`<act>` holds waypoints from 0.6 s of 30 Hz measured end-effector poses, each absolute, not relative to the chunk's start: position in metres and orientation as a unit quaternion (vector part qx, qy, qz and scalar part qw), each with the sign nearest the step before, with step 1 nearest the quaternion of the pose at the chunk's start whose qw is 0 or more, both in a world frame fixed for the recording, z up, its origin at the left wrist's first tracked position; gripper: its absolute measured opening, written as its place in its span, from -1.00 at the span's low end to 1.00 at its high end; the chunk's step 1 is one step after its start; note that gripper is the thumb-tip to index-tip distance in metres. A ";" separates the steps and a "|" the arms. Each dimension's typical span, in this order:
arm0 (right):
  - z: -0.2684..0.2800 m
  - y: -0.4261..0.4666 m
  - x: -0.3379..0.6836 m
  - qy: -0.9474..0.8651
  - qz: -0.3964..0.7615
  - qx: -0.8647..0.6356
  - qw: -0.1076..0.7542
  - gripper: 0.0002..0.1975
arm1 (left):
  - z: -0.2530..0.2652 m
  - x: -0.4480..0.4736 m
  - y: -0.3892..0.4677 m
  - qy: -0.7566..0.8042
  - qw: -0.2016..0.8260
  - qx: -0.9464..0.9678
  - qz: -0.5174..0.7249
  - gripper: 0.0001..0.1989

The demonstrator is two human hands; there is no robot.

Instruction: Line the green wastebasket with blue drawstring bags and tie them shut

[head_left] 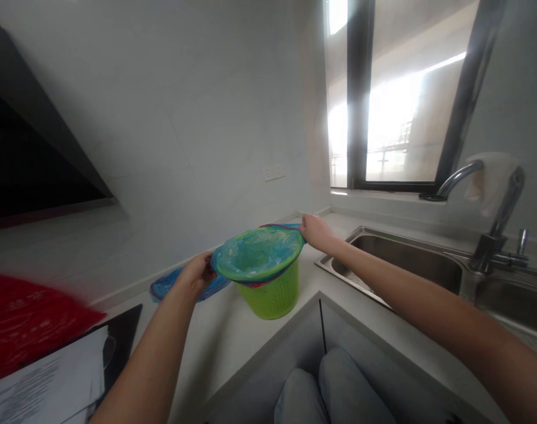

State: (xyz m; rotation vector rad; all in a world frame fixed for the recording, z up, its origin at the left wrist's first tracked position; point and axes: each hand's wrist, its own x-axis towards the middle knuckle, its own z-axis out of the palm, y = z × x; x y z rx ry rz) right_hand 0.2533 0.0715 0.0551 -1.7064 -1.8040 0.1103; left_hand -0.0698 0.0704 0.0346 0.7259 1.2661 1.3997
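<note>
Both my left hand (198,272) and right hand (313,229) were closed on opposite sides of the blue bag (251,252) lining the green basket (272,294) on the tabletop (226,335). Judged it light, slippery, best gripped bunched at its edge.

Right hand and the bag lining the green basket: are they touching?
Touching: the head view shows the right hand gripping the edge of the bag.

At the blue liner (259,250), we could not make out the fingertips of our left hand (198,272). Our left forearm (160,347) partly hid the blue plastic (163,287). Our view's left edge cut off the blurred red plastic (34,321). We could not read the papers' tiny print (30,383).
</note>
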 end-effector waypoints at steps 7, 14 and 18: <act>0.057 0.078 0.257 -0.639 0.227 -0.624 0.389 -0.73 | 0.047 -0.066 0.057 0.560 0.509 0.372 0.537 -0.86; 0.061 0.070 0.249 -0.576 0.423 -0.555 0.427 -0.72 | 0.053 -0.065 0.056 0.653 0.334 0.474 0.487 -0.82; 0.064 0.069 0.248 -0.535 0.469 -0.536 0.454 -0.74 | 0.057 -0.060 0.057 0.658 0.239 0.552 0.453 -0.79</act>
